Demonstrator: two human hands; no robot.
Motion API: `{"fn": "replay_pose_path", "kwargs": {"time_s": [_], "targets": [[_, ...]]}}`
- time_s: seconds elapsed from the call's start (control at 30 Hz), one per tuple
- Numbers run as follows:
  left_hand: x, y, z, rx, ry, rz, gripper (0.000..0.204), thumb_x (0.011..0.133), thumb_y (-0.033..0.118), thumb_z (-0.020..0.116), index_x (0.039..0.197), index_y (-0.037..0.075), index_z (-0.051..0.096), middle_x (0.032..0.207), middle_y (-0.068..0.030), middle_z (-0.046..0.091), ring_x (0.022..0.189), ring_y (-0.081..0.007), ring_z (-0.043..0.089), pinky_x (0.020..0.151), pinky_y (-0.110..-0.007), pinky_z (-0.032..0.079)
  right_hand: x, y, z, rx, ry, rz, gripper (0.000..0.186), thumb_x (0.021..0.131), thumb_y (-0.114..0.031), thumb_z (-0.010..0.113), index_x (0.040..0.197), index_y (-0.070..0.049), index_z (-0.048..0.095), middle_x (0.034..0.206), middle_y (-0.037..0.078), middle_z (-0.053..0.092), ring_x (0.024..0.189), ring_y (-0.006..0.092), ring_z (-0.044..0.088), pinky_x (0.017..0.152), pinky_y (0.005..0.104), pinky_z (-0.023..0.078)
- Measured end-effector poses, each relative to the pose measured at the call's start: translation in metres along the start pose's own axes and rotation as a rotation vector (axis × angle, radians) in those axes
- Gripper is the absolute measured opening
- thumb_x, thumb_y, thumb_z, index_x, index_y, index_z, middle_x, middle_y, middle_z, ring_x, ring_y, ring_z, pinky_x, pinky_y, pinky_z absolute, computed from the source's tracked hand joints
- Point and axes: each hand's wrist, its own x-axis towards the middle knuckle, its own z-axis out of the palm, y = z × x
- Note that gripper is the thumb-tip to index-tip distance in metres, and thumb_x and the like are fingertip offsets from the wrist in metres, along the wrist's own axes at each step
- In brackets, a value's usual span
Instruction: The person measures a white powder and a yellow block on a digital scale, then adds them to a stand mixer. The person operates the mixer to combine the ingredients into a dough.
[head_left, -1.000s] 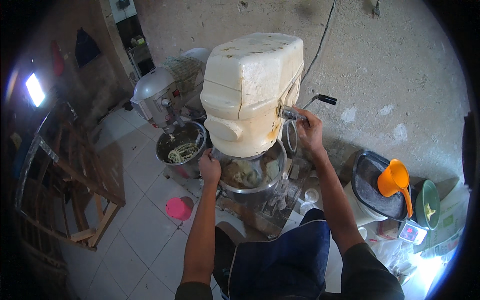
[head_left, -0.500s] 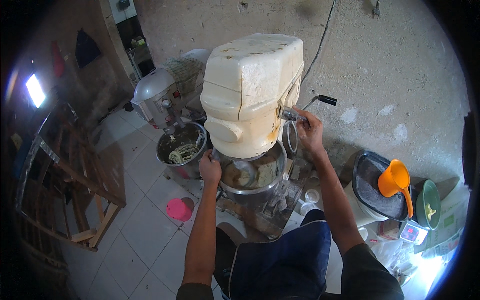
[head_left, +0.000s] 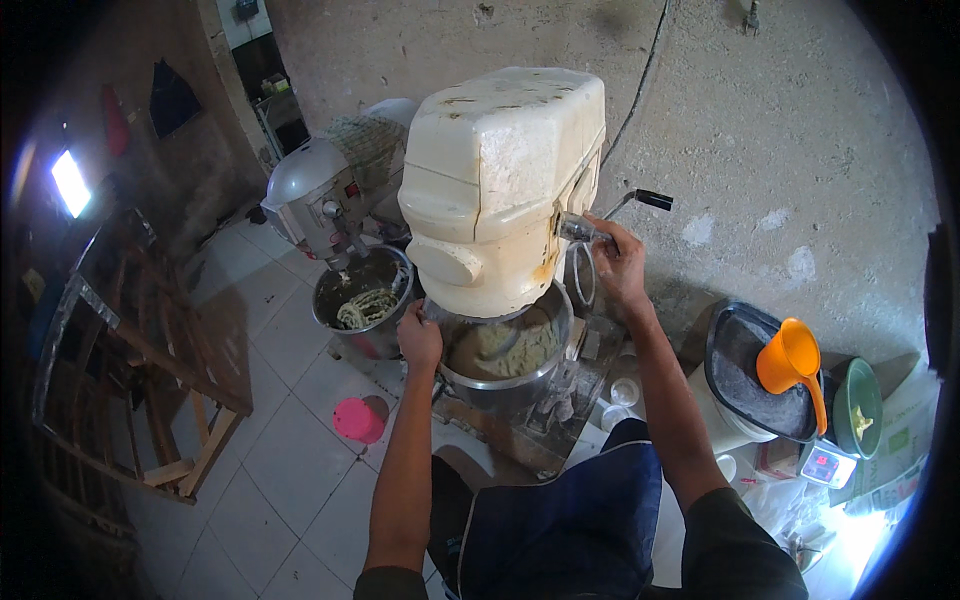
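A large cream-coloured stand mixer (head_left: 500, 190), chipped and rust-stained, stands in front of me. Under its head sits a steel mixing bowl (head_left: 500, 383) with pale, wet dough (head_left: 522, 350) and a blurred beater inside. My left hand (head_left: 420, 338) is closed at the bowl's left rim; its fingertips are partly hidden. On the mixer's right side, my right hand (head_left: 620, 262) wraps round a short metal handle (head_left: 577, 228). Just beyond that hand, a crank lever with a black grip (head_left: 654, 200) sticks out.
A smaller grey mixer (head_left: 308, 190) with a dough-filled bowl (head_left: 365, 300) stands at left. A pink container (head_left: 358, 420) is on the tiled floor, near a wooden frame (head_left: 170, 350). At right are an orange jug (head_left: 790, 358) on a black tray (head_left: 735, 350), a green basin (head_left: 858, 400) and a digital scale (head_left: 828, 465).
The dough in the large bowl has shifted and spread to the right, and the beater in it sits differently. Both hands keep their places.
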Motion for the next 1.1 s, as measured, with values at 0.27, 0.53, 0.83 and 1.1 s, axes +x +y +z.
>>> {"fn": "replay_pose_path", "kwargs": {"time_s": [0.27,0.53,0.83,1.1], "targets": [[-0.001,-0.001,-0.001,0.007,-0.002,0.013,0.045,0.072,-0.001,0.050,0.116,-0.003,0.062,0.103,-0.0256,0.066,0.099,-0.0394,0.063,0.090,-0.044,0.047,-0.001,0.010,0.001,-0.011,-0.005,0.020,0.044,0.073,0.006,0.054,0.112,-0.008,0.068,0.082,0.009,0.068,0.059,0.0152,0.051,0.060,0.0285,0.043],[0.001,0.001,0.000,0.018,-0.017,-0.016,0.043,0.075,0.001,0.049,0.116,-0.002,0.062,0.104,-0.0264,0.065,0.100,-0.0408,0.062,0.089,-0.045,0.046,0.000,0.010,0.000,0.006,0.004,-0.007,0.045,0.072,0.007,0.054,0.112,-0.008,0.068,0.077,0.009,0.066,0.057,0.0143,0.050,0.059,0.0274,0.043],[0.003,-0.009,0.001,0.004,-0.012,-0.033,0.039,0.078,0.003,0.049,0.115,0.000,0.063,0.104,-0.0250,0.065,0.101,-0.0400,0.062,0.090,-0.046,0.046,0.001,0.004,0.001,0.027,0.004,-0.020,0.045,0.071,0.008,0.052,0.111,-0.006,0.068,0.081,0.010,0.068,0.057,0.0127,0.052,0.056,0.0258,0.043],[0.003,-0.008,0.000,-0.013,-0.014,-0.011,0.042,0.077,0.002,0.049,0.116,-0.002,0.062,0.104,-0.0248,0.065,0.100,-0.0394,0.061,0.091,-0.045,0.045,0.001,0.011,0.003,0.068,0.014,-0.030,0.044,0.072,0.008,0.051,0.111,-0.005,0.068,0.082,0.011,0.069,0.058,0.0118,0.053,0.057,0.0261,0.043]]}}
